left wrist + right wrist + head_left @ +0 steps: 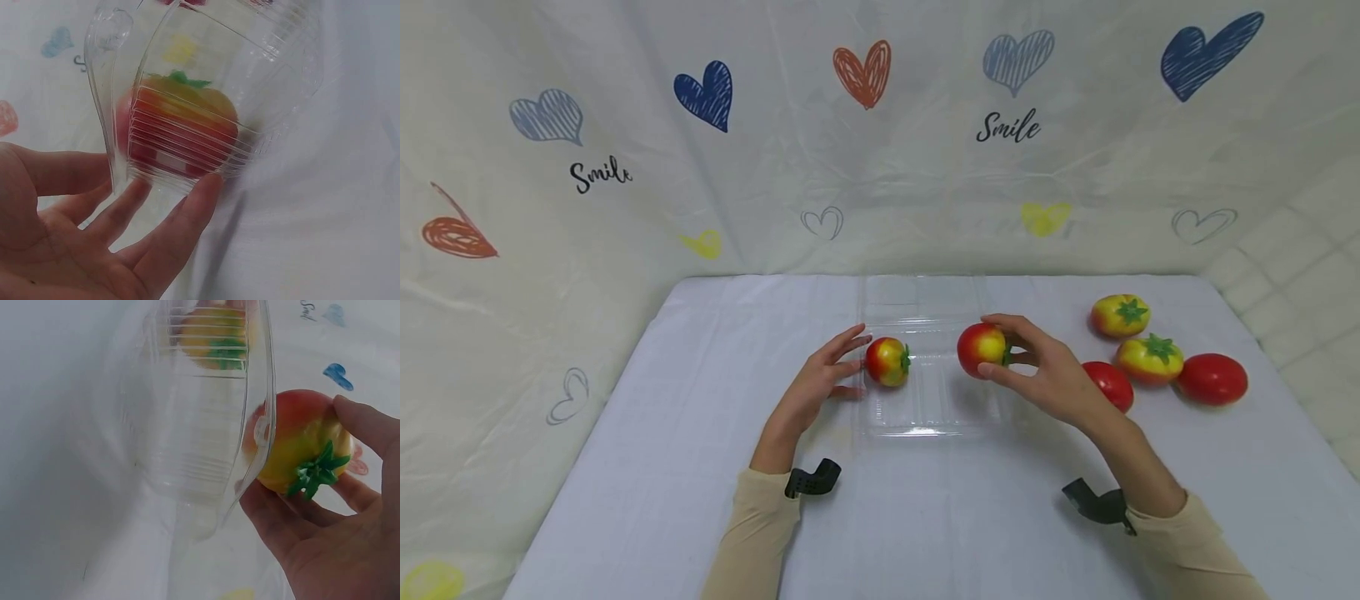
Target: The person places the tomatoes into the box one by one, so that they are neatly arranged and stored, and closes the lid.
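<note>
One red-and-yellow fruit [979, 350] is sitting between the curled thumb and fingers of the right hand [1060, 382], its green leaves facing the palm, over the right side of a clear container [931, 408]. The left hand [811, 383], fingers loosely spread and gripping nothing, is touching the container's left wall; just inside, a second fruit [886, 362] is lying. Four more fruits [1150, 367] are lying rightward.

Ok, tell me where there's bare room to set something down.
The cloth is bare from the left grip to the cloth's left edge, and between the sleeves, in front of the clear container. Inside, there's room between the resting fruit and the held fruit in the right grip. It's crowded at the right, where four fruits cluster.
</note>
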Motion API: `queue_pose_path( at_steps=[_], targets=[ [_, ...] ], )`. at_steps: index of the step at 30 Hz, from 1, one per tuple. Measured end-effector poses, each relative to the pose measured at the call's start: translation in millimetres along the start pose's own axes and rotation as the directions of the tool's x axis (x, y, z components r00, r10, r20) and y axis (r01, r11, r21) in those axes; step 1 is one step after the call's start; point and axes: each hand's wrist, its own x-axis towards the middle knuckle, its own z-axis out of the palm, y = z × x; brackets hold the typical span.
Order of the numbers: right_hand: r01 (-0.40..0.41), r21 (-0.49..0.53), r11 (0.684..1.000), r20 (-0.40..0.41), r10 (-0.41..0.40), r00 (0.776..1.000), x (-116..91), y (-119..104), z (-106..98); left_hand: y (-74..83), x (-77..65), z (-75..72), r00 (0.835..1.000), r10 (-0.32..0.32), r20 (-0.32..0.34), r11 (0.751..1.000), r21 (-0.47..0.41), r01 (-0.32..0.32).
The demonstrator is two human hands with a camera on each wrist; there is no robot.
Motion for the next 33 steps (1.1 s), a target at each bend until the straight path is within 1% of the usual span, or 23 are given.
queue_pose_path(
  at_steps=[3,9,16,21,25,28,33],
  targets=[
    [-0.012,-0.011,1.0,0.01,0.012,1.0,0.0,-2.1,2.0,0.6,-0.1,0.4,1.0,-0.001,-0.002,1.0,0.001,0.001],
    [-0.021,0.007,1.0,0.034,0.021,0.999,0.9,-1.8,10.5,2.1,-2.1,1.9,1.0,0.006,0.001,1.0,0.002,-0.006],
    [0.032,0.024,0.999,0.049,-0.033,0.998,4.4,-2.6,19.9,2.1,-1.9,2.6,1.0,-0.01,-0.017,1.0,0.015,0.01],
    [0.031,0.014,0.999,0.066,-0.032,0.997,4.2,-3.9,26.9,1.7,-1.2,2.8,1.0,0.0,-0.015,1.0,0.016,0.001],
    [0.022,0.018,1.0,0.081,-0.024,0.996,2.3,-3.8,31.9,2.2,-1.5,3.0,1.0,-0.008,-0.018,1.0,0.015,0.008],
    [0.037,0.037,0.999,0.08,-0.039,0.996,0.7,-4.6,35.2,2.4,-1.8,2.8,1.0,-0.013,-0.021,1.0,0.017,0.013],
    [0.061,0.063,0.996,0.086,-0.066,0.994,-0.4,-7.7,41.5,2.2,-1.8,2.8,1.0,-0.002,-0.015,1.0,0.026,0.002]
  ],
)
